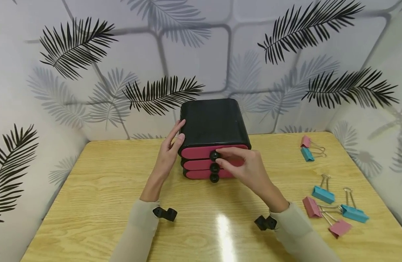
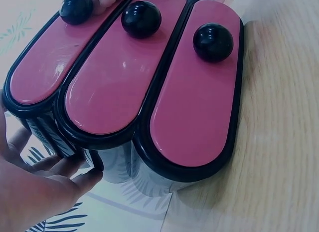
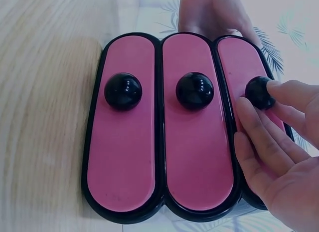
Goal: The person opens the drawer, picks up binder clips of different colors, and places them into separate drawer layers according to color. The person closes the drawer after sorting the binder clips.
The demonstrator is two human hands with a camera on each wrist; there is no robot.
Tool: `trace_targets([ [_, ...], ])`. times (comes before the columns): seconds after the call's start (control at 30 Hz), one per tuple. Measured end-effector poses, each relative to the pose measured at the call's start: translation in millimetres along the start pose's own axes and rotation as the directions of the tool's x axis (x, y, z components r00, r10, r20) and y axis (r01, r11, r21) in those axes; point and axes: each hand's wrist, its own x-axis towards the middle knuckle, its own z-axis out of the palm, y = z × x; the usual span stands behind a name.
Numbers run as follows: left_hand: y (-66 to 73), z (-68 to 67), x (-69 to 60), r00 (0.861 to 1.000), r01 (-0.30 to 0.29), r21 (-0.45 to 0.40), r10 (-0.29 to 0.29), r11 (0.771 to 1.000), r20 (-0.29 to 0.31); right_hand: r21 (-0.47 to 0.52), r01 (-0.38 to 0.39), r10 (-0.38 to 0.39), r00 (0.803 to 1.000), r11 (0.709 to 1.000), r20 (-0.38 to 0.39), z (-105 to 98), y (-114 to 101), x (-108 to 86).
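Note:
A small black drawer box (image 1: 214, 122) with three pink-fronted drawers stands on the table. Each drawer front carries a round black knob, such as the middle one (image 3: 195, 91). My right hand (image 1: 246, 165) pinches the top drawer's knob (image 3: 259, 93) between thumb and fingers. Against the box's left side, my left hand (image 1: 168, 156) rests with its fingers extended; the left wrist view shows those fingers (image 2: 60, 167) along the side wall. All three drawers look closed, their fronts roughly in line.
On the wooden table (image 1: 115, 174), to the right, lie several pink and blue binder clips, among them a blue clip (image 1: 323, 194) and a pink clip (image 1: 340, 228). Farther back are another pink clip (image 1: 305, 141) and blue clip (image 1: 307, 154). A leaf-patterned wall (image 1: 194, 54) stands close behind the box.

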Motion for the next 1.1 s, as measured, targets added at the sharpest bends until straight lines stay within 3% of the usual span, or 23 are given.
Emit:
trace_targets([
  [0.23,-3.4,-1.4,1.4,1.0,-0.012,0.014,0.012,1.0,0.0,0.037,-0.01,0.012,0.999,0.999,-0.035,5,-1,-3.8],
  [0.6,-1.2,-0.4,0.3,1.0,-0.016,0.012,0.016,1.0,-0.002,0.086,-0.11,0.114,0.992,0.99,-0.045,7,-2,-18.8],
  [0.83,-1.3,-2.0,-0.4,1.0,-0.011,0.021,0.011,1.0,-0.005,0.078,-0.186,0.188,0.982,0.979,-0.018,13,5,-25.6],
  [1.1,-2.5,-0.5,-1.1,0.999,-0.032,0.011,0.032,0.999,-0.002,0.039,-0.198,0.197,0.98,0.98,0.014,19,11,-31.8],
])
